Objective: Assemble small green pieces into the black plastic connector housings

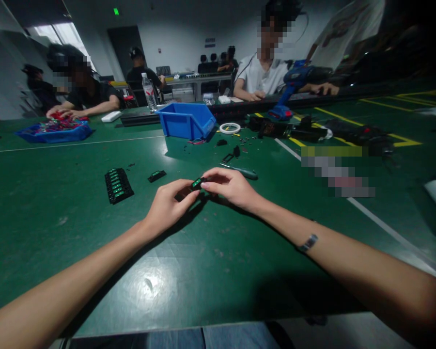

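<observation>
At the upper left of the frame a shallow blue tray (29, 134) of red and mixed small pieces sits on the green surface (58, 228), and another person's hand (62, 114) rests on the pieces. To the right of it, nearer the middle left, a row of black parts with green faces (118, 185) lies flat, with one loose black part (156, 176) just beside it. Further back stand a water bottle (149, 92) and a blue bin (187, 120).

In the centre, the left hand (167, 206) comes in from the lower left with its grip clenched, thumb and fingers pinching one end of a small black part (196, 183) with a green face. That part is held just above the surface, in the middle of the frame, between the two hands. The right hand (230, 186) meets it from the right, its grip also closed on the part at the fingertips. The right forearm wears a band (308, 242).

Just behind the right hand a slim tool with a dark handle (241, 170) lies on the surface. Further back are a white ring of tape (230, 128) and, at the upper right, a blue power drill (294, 82) standing near a second person's arms.
</observation>
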